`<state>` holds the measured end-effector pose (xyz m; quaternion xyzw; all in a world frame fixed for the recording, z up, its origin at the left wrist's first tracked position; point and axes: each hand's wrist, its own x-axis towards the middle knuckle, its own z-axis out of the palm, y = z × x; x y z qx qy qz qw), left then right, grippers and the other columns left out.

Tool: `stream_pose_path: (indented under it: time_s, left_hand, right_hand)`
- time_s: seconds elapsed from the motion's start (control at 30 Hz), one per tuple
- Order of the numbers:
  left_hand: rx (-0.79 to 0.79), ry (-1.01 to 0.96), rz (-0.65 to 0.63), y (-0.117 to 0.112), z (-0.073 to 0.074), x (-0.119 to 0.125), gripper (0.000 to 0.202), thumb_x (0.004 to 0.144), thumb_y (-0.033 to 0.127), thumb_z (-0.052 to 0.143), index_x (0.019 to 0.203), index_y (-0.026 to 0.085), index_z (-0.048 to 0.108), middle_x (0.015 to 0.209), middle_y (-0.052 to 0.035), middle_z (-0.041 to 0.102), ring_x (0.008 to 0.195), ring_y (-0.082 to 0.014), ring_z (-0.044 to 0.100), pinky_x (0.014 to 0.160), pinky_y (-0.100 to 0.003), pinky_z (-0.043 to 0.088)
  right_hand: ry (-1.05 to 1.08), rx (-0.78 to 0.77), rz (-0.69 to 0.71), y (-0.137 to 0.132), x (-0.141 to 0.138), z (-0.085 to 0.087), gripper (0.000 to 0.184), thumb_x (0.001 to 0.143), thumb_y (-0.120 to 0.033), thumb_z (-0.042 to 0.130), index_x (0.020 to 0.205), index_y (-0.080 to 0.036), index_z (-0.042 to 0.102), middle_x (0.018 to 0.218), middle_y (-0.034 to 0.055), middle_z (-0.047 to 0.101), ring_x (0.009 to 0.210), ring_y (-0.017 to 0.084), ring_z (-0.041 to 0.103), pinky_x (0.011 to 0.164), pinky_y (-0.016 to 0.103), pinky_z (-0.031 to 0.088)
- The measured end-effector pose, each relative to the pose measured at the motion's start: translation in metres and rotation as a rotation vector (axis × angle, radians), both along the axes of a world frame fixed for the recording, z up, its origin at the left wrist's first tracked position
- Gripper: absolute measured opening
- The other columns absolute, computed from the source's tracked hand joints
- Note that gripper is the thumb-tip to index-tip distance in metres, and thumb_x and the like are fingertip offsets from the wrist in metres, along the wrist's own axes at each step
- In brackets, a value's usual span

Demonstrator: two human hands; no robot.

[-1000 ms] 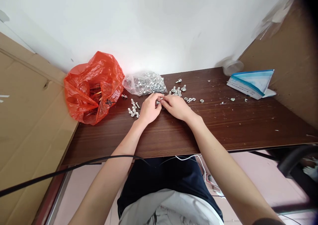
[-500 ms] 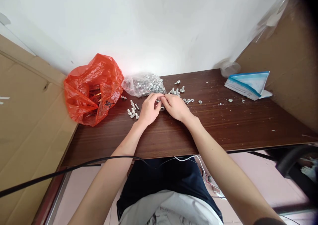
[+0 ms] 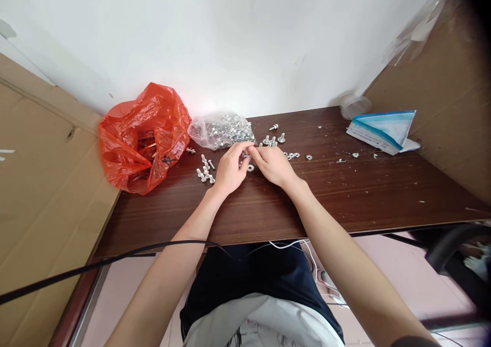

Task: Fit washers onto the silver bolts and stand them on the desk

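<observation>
A small silver bolt (image 3: 246, 156) spans the gap between my two hands above the dark wooden table (image 3: 253, 214). Thumb and fingers of my left hand (image 3: 231, 169) are closed around its left part. My right hand (image 3: 273, 164) pinches the other end; whether a nut or washer sits there is hidden by the fingers. On the table just below lies a washer (image 3: 250, 168). Left of my hands is a group of bolts (image 3: 206, 172). Bolts with washers (image 3: 271, 141) stand behind my right hand, and several nuts (image 3: 293, 155) lie to its right.
A red plastic bag (image 3: 169, 112) stands at the left, beside a clear bag of hardware (image 3: 224, 131) near the wall. A blue-and-white pouch (image 3: 383, 127) and a clear round container (image 3: 355, 106) are at the right. Cardboard (image 3: 49, 183) flanks the table. A black cable (image 3: 115, 260) crosses in front.
My right hand has shifted slightly, and more of the bolt's shank shows between the fingers. The things on the table have not moved.
</observation>
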<state>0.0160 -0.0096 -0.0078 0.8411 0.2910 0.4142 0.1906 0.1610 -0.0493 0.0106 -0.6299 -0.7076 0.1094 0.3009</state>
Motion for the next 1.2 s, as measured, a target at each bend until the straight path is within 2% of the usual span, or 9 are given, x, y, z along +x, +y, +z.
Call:
stream_pose_path:
  time_s: [0.17, 0.37, 0.53, 0.9, 1.1, 1.2]
  left_hand:
    - [-0.002, -0.008, 0.036, -0.0015, 0.0023, 0.0000, 0.032, 0.085, 0.006, 0.049, 0.113, 0.020, 0.056, 0.105, -0.0050, 0.064, 0.087, -0.0139, 0.061, 0.075, -0.026, 0.051]
    - [0.008, -0.020, 0.053, -0.0025, 0.0037, -0.0004, 0.032, 0.085, 0.005, 0.048, 0.113, 0.020, 0.056, 0.102, -0.0042, 0.063, 0.087, -0.0137, 0.060, 0.074, -0.025, 0.051]
    - [0.012, -0.020, 0.025, -0.0041, 0.0043, -0.0002, 0.032, 0.085, 0.005, 0.048, 0.113, 0.019, 0.056, 0.104, -0.0050, 0.062, 0.086, -0.0133, 0.059, 0.070, -0.024, 0.050]
    - [-0.001, -0.023, -0.007, -0.0037, 0.0043, 0.0007, 0.033, 0.083, 0.004, 0.051, 0.112, 0.019, 0.056, 0.105, -0.0049, 0.065, 0.085, -0.0128, 0.060, 0.069, -0.023, 0.051]
    - [-0.048, -0.053, 0.025, -0.0028, 0.0022, 0.0014, 0.037, 0.084, 0.008, 0.053, 0.119, 0.019, 0.052, 0.102, -0.0052, 0.066, 0.084, -0.0133, 0.062, 0.073, -0.025, 0.052]
    - [-0.040, -0.063, 0.046, -0.0025, 0.0025, 0.0015, 0.026, 0.084, 0.009, 0.054, 0.108, 0.019, 0.055, 0.097, -0.0042, 0.066, 0.080, -0.0125, 0.062, 0.072, -0.025, 0.051]
  right_hand:
    - [0.015, 0.003, -0.006, -0.0012, -0.0018, 0.0002, 0.047, 0.098, -0.047, 0.033, 0.073, -0.018, 0.059, 0.066, 0.0047, 0.062, 0.059, 0.015, 0.052, 0.057, 0.026, 0.029]
    - [-0.011, 0.002, -0.012, -0.0013, -0.0032, -0.0014, 0.041, 0.098, -0.045, 0.034, 0.083, -0.018, 0.061, 0.066, 0.0048, 0.062, 0.059, 0.016, 0.053, 0.057, 0.026, 0.030]
    - [-0.007, -0.007, 0.005, -0.0017, -0.0013, -0.0012, 0.052, 0.099, -0.048, 0.027, 0.074, -0.017, 0.061, 0.066, 0.0058, 0.062, 0.060, 0.016, 0.053, 0.059, 0.026, 0.031]
    - [0.006, 0.003, -0.020, -0.0013, 0.0000, -0.0012, 0.062, 0.098, -0.052, 0.026, 0.056, -0.017, 0.056, 0.054, 0.0043, 0.055, 0.052, 0.014, 0.048, 0.055, 0.027, 0.026]
    - [0.029, 0.006, -0.006, -0.0011, -0.0002, 0.0001, 0.068, 0.096, -0.060, 0.021, 0.060, -0.017, 0.059, 0.056, 0.0053, 0.057, 0.054, 0.015, 0.050, 0.055, 0.027, 0.029]
    - [0.048, -0.004, 0.000, -0.0023, -0.0008, 0.0010, 0.067, 0.095, -0.062, 0.021, 0.063, -0.017, 0.059, 0.058, 0.0047, 0.058, 0.055, 0.015, 0.050, 0.056, 0.027, 0.030]
